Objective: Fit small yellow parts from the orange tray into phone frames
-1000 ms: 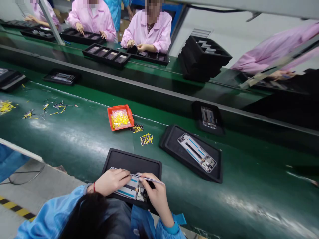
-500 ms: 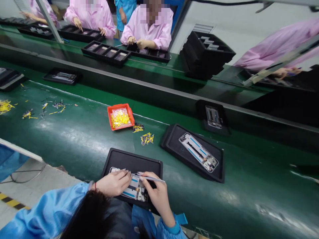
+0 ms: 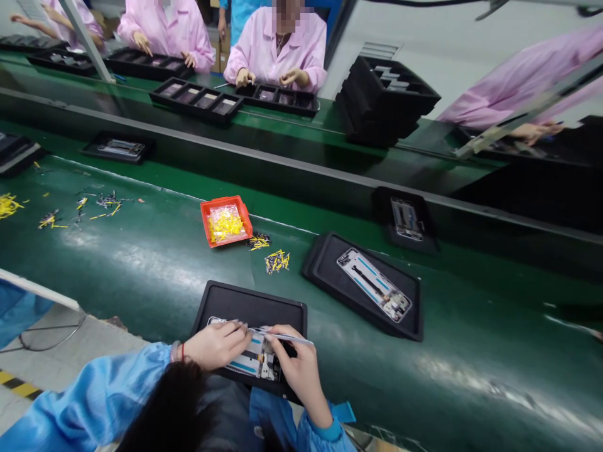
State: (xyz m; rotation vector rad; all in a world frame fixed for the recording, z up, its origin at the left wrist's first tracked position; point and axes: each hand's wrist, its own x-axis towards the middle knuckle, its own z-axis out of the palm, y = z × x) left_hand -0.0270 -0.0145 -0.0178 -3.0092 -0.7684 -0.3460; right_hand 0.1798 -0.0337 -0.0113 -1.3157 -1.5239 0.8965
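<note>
An opened phone [image 3: 245,365], with blue strips and a bare circuit board at its right end, lies in a black tray [image 3: 259,300] right in front of me. My left hand [image 3: 219,344] rests over the phone's left part, fingers bent together onto its far edge, thumb hidden. Between the thumb and fingers of my right hand [image 3: 299,361] is a pair of tweezers [image 3: 294,339]. The tweezers point left, their tips close to my left fingertips at the phone's far edge. Whatever small part may be at the tips is too small to make out.
Beyond my tray stands a red bin [image 3: 204,220] of yellow pieces, beside small piles of black-and-yellow strips [image 3: 277,261]. To the right, another opened phone [image 3: 374,284] lies on stacked black trays [image 3: 325,267]. Co-workers in pink sit across the line.
My hands and the tweezers hold almost the same pose at the phone. The trays along the far strip have shifted slightly right. Across the line, a co-worker's hands have moved apart.
</note>
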